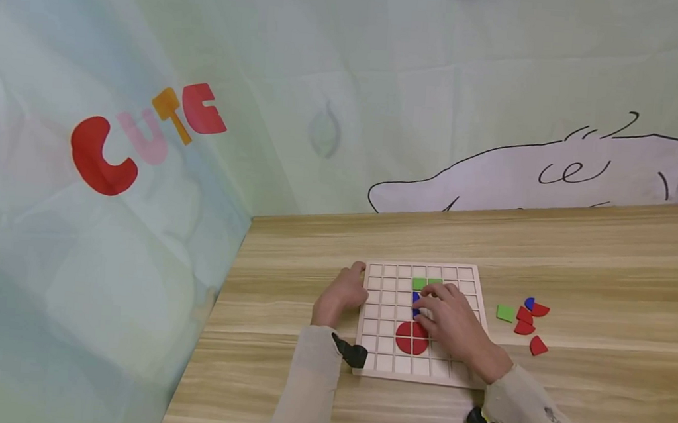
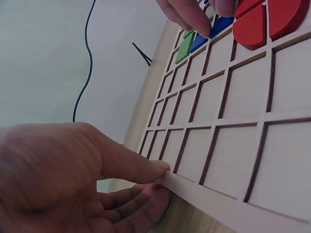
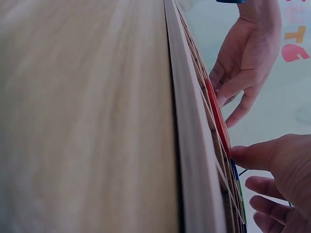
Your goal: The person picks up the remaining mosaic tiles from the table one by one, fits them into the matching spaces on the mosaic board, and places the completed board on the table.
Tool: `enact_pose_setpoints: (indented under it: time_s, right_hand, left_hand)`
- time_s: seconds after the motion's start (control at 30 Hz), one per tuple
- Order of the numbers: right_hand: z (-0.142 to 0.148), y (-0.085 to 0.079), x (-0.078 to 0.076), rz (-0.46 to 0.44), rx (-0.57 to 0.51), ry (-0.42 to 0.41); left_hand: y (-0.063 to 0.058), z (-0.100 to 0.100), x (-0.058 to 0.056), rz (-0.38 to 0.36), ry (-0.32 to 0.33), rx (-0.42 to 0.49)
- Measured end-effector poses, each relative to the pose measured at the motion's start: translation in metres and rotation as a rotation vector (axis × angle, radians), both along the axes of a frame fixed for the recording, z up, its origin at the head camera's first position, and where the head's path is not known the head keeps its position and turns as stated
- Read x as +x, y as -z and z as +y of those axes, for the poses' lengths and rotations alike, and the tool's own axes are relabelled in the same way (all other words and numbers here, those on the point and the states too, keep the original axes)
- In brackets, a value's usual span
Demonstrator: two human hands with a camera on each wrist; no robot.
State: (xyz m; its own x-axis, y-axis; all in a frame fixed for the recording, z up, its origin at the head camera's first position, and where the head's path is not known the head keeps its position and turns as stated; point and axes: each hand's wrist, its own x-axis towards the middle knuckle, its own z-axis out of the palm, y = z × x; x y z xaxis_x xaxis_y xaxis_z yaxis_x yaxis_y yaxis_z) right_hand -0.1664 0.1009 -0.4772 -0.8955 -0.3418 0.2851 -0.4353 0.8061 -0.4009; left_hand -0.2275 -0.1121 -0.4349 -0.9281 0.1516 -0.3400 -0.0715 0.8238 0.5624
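Observation:
A pale wooden grid board (image 1: 415,378) lies on the table. My left hand (image 1: 341,296) holds its left edge; in the left wrist view the thumb (image 2: 158,166) rests on the rim and the other fingers lie against the side. On the board, red quarter-circle pieces (image 1: 403,345) form a disc, with blue pieces (image 1: 416,307) and green square pieces (image 1: 419,284) farther up. My right hand (image 1: 456,323) reaches over the blue pieces with its fingers apart. One fingertip touches a blue piece (image 2: 198,42), and the right thumb (image 3: 250,154) is beside the red pieces.
To the board's right lie a loose green square (image 1: 506,313), several red quarter-circle pieces (image 1: 538,347) and a small blue piece (image 1: 529,303). The wood-grain table (image 1: 621,273) meets a printed cloth backdrop (image 1: 327,58) at the back and left.

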Motion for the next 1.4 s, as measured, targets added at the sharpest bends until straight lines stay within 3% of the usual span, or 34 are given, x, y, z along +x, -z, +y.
enact_pose_setpoints:
  time_s: [0.8, 1.23, 1.4]
  right_hand:
    - [0.0, -0.001, 0.003, -0.016, -0.029, -0.001]
    - [0.008, -0.015, 0.01, -0.028, -0.068, 0.019]
    - [0.013, -0.019, 0.014, 0.041, -0.058, 0.026]
  left_hand:
    - [0.002, 0.001, 0.001, -0.02, -0.008, -0.012]
    - [0.001, -0.001, 0.0, 0.003, 0.005, -0.014]
    - [0.003, -0.001, -0.002, 0.005, 0.005, -0.024]
